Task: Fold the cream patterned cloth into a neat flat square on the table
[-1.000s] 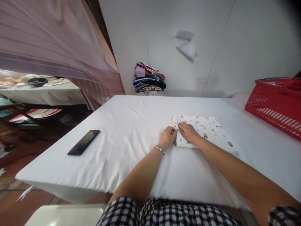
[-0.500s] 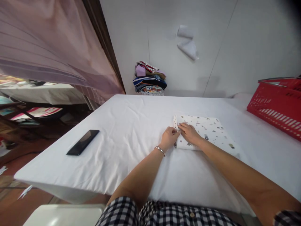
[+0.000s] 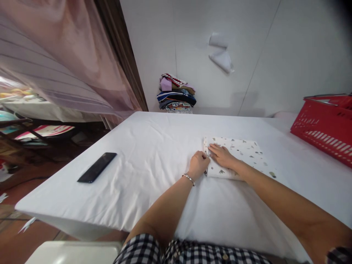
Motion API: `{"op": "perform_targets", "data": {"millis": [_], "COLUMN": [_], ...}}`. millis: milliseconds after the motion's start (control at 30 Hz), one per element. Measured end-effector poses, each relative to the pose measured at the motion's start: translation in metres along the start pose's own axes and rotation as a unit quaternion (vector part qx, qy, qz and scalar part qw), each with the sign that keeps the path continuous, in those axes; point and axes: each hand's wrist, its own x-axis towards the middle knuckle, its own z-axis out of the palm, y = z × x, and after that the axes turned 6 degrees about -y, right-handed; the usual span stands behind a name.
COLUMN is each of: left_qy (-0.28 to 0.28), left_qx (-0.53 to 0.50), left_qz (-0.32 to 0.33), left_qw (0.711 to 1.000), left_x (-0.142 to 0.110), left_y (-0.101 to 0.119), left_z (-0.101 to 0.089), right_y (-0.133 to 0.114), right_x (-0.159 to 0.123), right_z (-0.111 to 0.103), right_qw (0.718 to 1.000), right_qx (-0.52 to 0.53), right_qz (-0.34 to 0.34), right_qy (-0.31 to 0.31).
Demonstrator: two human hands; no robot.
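Observation:
A white cloth (image 3: pixel 244 148) with small printed figures lies folded flat on the white-covered table (image 3: pixel 154 146). My left hand (image 3: pixel 198 164), with a silver bracelet at the wrist, is closed at the cloth's left edge, its fingertips pinching the folded border. My right hand (image 3: pixel 221 156) lies over the cloth just right of that border, fingers stretched out and pressing on the fabric. The two hands are close together, fingertips nearly meeting. What exactly sits between the left fingertips is partly hidden.
A black phone (image 3: pixel 97 167) lies on the table's left side. At the right stands a red plastic basket (image 3: pixel 324 126). A stack of folded clothes (image 3: pixel 176 93) rises behind the far edge, against the wall. A pink curtain (image 3: pixel 82 55) hangs at left; a white stool (image 3: pixel 74 253) is below.
My left hand has slid slightly toward me along the cloth's left edge. My right hand stays almost in place on the cloth. The camera view has shifted a little.

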Motion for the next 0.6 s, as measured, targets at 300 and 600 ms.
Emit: {"op": "perform_targets", "data": {"millis": [300, 600], "left_qy": [0.025, -0.008], "left_qx": [0.0, 0.024], "left_qz": [0.071, 0.066], "left_qw": [0.997, 0.998], "left_x": [0.0, 0.001], "left_y": [-0.008, -0.007], "left_z": [0.002, -0.002], "right_y": [0.003, 0.042], "right_x": [0.013, 0.056], "right_z": [-0.001, -0.023], "right_qw": [1.0, 0.991], "right_qx": [0.008, 0.043], "right_qz": [0.0, 0.092], "right_qy": [-0.027, 0.091]}}
